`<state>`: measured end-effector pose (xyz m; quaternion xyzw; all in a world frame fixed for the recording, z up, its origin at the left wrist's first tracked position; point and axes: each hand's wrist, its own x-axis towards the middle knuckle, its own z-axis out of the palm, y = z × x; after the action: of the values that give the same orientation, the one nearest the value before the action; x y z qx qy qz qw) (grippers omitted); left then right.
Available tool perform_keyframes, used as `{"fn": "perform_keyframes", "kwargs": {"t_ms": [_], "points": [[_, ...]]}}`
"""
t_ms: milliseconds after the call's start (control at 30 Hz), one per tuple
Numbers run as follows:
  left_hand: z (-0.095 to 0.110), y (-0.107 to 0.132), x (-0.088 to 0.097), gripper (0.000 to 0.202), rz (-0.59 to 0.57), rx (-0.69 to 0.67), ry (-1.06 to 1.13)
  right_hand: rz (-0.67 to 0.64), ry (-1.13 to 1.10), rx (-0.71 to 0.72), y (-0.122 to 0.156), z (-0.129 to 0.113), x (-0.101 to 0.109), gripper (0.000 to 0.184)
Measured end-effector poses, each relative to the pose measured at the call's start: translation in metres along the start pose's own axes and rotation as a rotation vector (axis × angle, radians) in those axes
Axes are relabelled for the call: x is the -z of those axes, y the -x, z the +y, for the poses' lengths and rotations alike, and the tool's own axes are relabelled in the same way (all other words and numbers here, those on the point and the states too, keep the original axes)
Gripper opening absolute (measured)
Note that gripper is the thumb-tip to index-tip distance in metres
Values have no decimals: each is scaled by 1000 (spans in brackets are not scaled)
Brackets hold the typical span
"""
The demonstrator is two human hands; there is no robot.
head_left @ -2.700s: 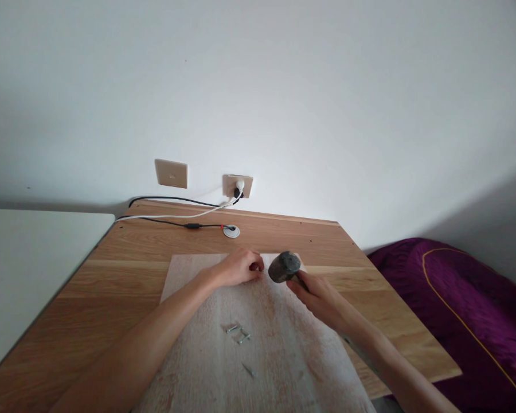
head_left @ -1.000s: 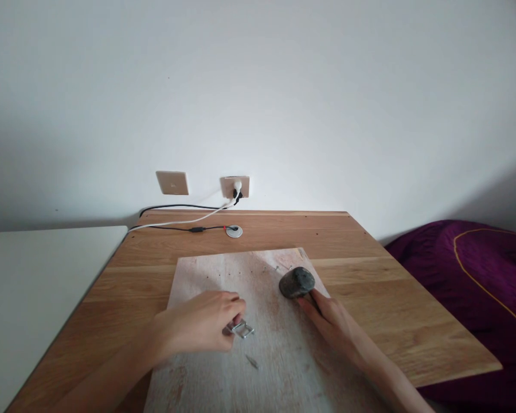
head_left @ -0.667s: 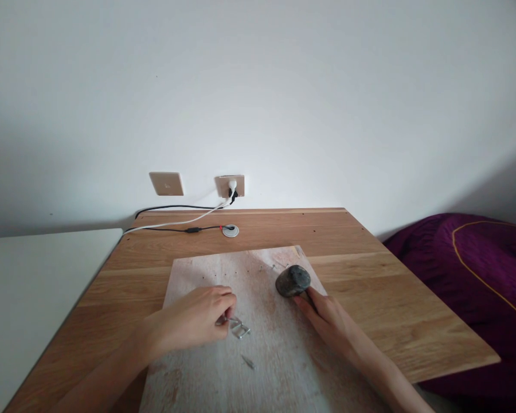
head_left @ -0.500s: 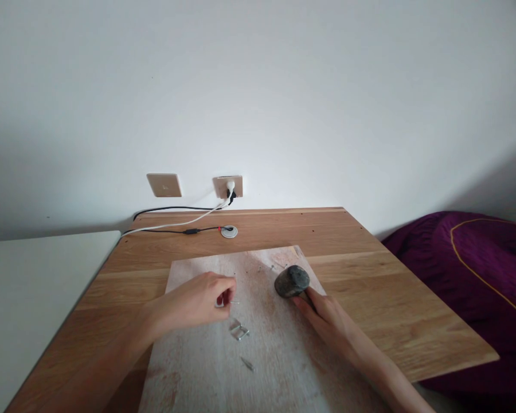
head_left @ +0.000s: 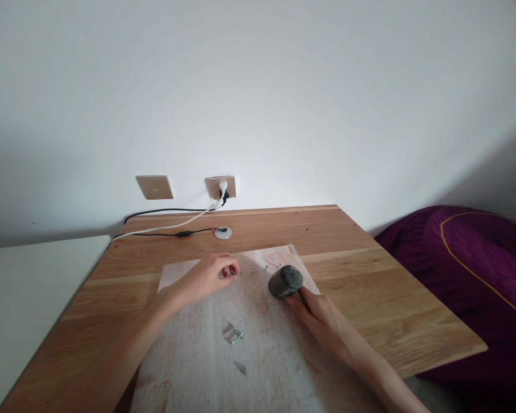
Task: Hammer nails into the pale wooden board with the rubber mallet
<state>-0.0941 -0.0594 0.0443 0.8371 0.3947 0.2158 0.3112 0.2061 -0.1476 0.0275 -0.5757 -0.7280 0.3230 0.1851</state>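
Note:
My right hand (head_left: 320,310) is closed round the handle of a mallet with a black head (head_left: 285,281), held over the right part of a pale worn board (head_left: 189,350). At the board's far side, my left hand (head_left: 212,274) pinches a small nail between thumb and fingertips, close to the surface; most of the nail is hidden. A few loose nails (head_left: 234,334) lie in a small cluster on the board, with more thin metal pieces (head_left: 241,367) nearer me. Small nails (head_left: 266,267) show beyond the mallet head, near the board's far edge.
The board lies on a wooden table (head_left: 391,298) against a white wall. Cables (head_left: 167,228) run along the table's back left to a wall socket (head_left: 222,187). A white surface (head_left: 38,287) adjoins on the left; a purple cushioned thing (head_left: 464,287) stands on the right.
My left hand has moved away from me with the nail, from above the loose nails to the board's far part. The mallet stays almost in place; the view has shifted slightly.

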Motion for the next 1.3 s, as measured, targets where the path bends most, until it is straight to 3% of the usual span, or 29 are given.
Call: {"fn": "perform_keyframes", "kwargs": {"t_ms": [267, 533, 1300], "points": [[-6, 7, -12, 10, 77, -31, 25, -8, -4, -14, 1, -5, 1, 31], [-12, -4, -16, 4, 190, -12, 84, -14, -21, -7, 2, -6, 1, 31], [-14, -14, -28, 7, 162, -34, 50, -2, -8, -29, 1, -8, 1, 28]]}}
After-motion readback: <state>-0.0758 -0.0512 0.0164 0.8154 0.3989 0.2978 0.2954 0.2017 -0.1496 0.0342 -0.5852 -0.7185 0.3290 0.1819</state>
